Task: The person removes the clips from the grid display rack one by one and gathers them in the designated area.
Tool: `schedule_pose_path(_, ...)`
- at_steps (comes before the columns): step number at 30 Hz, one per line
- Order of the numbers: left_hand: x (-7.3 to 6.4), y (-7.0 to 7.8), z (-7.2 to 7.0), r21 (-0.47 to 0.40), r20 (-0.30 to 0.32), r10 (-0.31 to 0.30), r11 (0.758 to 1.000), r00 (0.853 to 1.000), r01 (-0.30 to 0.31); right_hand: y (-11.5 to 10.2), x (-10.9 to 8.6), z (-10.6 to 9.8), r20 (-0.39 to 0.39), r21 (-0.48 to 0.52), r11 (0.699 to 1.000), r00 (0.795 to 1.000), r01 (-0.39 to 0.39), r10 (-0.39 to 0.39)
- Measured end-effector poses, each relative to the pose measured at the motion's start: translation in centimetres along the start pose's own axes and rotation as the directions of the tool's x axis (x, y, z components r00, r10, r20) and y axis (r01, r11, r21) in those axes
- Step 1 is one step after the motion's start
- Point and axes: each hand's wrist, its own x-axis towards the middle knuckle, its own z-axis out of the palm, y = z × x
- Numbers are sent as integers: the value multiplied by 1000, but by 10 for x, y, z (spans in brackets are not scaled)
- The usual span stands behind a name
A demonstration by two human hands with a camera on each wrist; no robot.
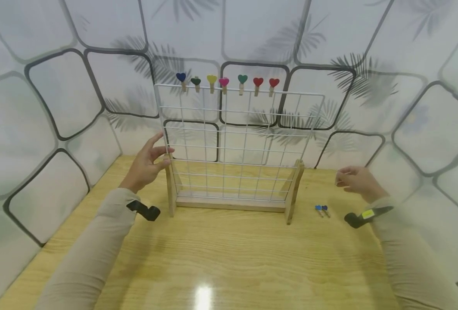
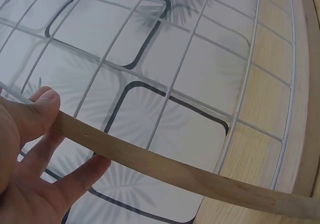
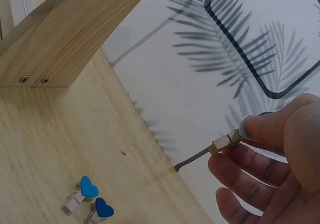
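A white wire grid rack (image 1: 234, 163) with wooden side posts stands upright on the table. My left hand (image 1: 145, 165) grips its left side, where the wire frame meets the top of the wooden post (image 2: 150, 166); the thumb lies on one side and the fingers on the other. Off to the right of the rack, my right hand (image 1: 356, 181) is raised over the table. It pinches a small wooden clothespin (image 3: 225, 141) between thumb and fingers, which partly hide it. Two clothespins with blue hearts (image 3: 89, 186) lie on the table below that hand.
Along the rack's top wire sits a row of heart clothespins, among them a dark blue one (image 1: 181, 77), a yellow one (image 1: 211, 79) and a red one (image 1: 274, 82). Patterned white cloth (image 1: 419, 120) walls in the wooden table (image 1: 229, 254) at the back and sides.
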Motion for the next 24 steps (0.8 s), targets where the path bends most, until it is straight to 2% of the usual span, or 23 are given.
schedule_pose_path(6,-1,2,1,16,-6,-2,1000,1000,3,13,1,4,20,-20,1000,1000,-12,13)
schedule_pose_path(13,0,7,1,-30,-6,-38,999,999,38,27,-2,9,48,-38,999,999,-13,15)
schedule_pose_path(24,0,12,1,-35,-39,-60,998,997,59,51,-4,23,62,-58,997,997,-48,51)
